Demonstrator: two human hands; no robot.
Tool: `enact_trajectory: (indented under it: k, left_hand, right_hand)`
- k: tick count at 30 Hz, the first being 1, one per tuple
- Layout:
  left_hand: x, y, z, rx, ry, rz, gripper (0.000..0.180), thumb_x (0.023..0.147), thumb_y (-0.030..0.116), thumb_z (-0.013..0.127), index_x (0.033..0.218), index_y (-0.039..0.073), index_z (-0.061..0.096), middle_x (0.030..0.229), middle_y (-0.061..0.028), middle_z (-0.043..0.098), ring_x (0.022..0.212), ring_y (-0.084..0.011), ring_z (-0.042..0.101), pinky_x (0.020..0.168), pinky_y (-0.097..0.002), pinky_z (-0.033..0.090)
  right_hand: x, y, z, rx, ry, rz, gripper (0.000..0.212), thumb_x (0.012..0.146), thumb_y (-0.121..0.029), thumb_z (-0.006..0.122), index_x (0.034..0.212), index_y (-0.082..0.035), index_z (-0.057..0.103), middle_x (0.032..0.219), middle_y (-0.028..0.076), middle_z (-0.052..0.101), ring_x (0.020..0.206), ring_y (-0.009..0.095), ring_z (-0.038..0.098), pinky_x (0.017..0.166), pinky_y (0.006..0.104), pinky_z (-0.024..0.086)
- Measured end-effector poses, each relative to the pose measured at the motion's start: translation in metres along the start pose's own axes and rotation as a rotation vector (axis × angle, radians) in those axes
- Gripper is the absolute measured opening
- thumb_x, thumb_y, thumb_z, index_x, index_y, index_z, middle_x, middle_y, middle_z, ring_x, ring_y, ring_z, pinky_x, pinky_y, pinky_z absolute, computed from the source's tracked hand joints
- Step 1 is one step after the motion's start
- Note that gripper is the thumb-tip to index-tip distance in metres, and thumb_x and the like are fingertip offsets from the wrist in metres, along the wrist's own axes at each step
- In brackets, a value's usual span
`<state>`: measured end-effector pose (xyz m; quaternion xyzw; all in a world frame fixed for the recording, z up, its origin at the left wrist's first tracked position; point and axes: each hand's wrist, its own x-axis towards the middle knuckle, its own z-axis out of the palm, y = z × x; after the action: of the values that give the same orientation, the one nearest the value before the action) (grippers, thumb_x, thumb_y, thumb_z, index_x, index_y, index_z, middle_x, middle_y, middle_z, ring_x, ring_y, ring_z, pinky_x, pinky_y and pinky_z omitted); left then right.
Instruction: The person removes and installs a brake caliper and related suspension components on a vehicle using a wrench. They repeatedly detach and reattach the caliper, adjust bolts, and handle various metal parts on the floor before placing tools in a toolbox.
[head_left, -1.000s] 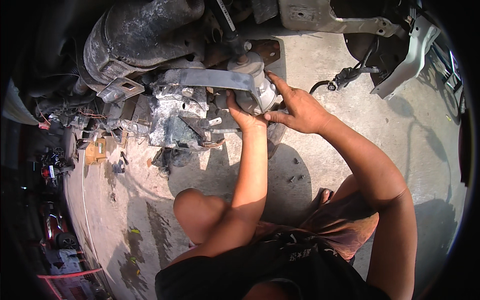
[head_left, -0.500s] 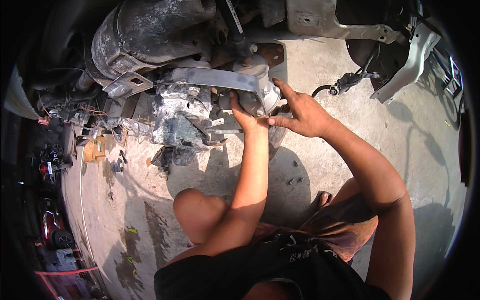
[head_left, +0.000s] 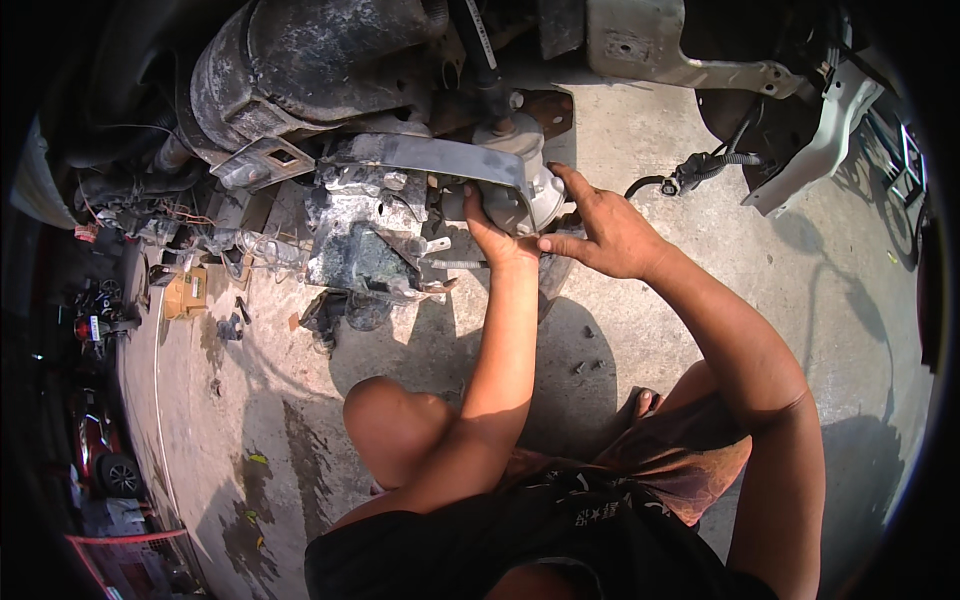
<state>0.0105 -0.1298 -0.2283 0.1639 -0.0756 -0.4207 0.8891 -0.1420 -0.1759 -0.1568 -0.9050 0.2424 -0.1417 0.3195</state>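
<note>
- Left hand [head_left: 497, 238]: we have it under the grey cylindrical part [head_left: 547, 198], thumb up its left side. Remaining fingers hidden behind the part, so we can't tell if it's clamped.
- Right hand [head_left: 612, 232]: index fingertip against the part's right side, thumb spread below it, beside the left wrist. Other fingers hidden; we can't tell how firm the hold is.
- Hands close together, one each side of the part.
- The part sits at the right end of the curved grey bracket [head_left: 430, 155], lower edge of the vehicle assembly. Dark rod [head_left: 480, 50] runs down to its top.
- Left of it we have the scuffed metal block [head_left: 350, 225], with a threaded rod [head_left: 458, 265] out of its right edge.
- Big dark duct [head_left: 310, 70] above the block.
- Right of the hands: black connector [head_left: 692, 172] on corrugated conduit, near the pale metal bracket [head_left: 825, 145].
- Concrete floor [head_left: 690, 320] under all of it. Small bolts [head_left: 597, 365] lie loose in shadow, just below the assembly's lower edge.
- Toward the floor's left edge we see a cardboard box [head_left: 185, 293], then a red car [head_left: 95, 435] beyond the pale line.
</note>
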Motion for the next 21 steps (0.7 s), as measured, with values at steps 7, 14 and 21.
enact_trajectory:
  k: [7,14,21]
  left_hand:
    - [0.004,-0.002,-0.012,0.007,-0.032,-0.036,0.058,0.095,0.051,0.051,0.134,0.008,0.053,0.127,-0.0095,0.061,0.115,-0.0282,0.061,0.098,-0.0462,0.051]
    - [0.004,-0.001,-0.010,0.006,0.000,-0.025,0.058,0.096,0.051,0.051,0.134,0.008,0.054,0.127,-0.0093,0.062,0.117,-0.0273,0.061,0.099,-0.0447,0.051]
    - [0.000,0.000,-0.004,0.058,0.023,-0.033,0.059,0.096,0.052,0.048,0.135,0.008,0.052,0.129,-0.0096,0.061,0.118,-0.0276,0.061,0.100,-0.0449,0.051]
  right_hand:
    - [0.001,0.010,0.008,0.017,0.059,-0.093,0.100,0.084,-0.061,0.068,0.148,0.003,0.025,0.098,0.032,0.068,0.099,0.046,0.067,0.088,0.0482,0.053]
    - [0.000,0.002,0.001,-0.045,-0.011,-0.041,0.100,0.086,-0.064,0.063,0.146,0.006,0.025,0.117,0.036,0.061,0.104,0.049,0.064,0.092,0.0498,0.051]
    - [0.001,0.012,0.009,-0.033,0.057,-0.098,0.098,0.085,-0.063,0.065,0.145,0.006,0.029,0.132,0.035,0.053,0.112,0.047,0.061,0.095,0.0493,0.050]
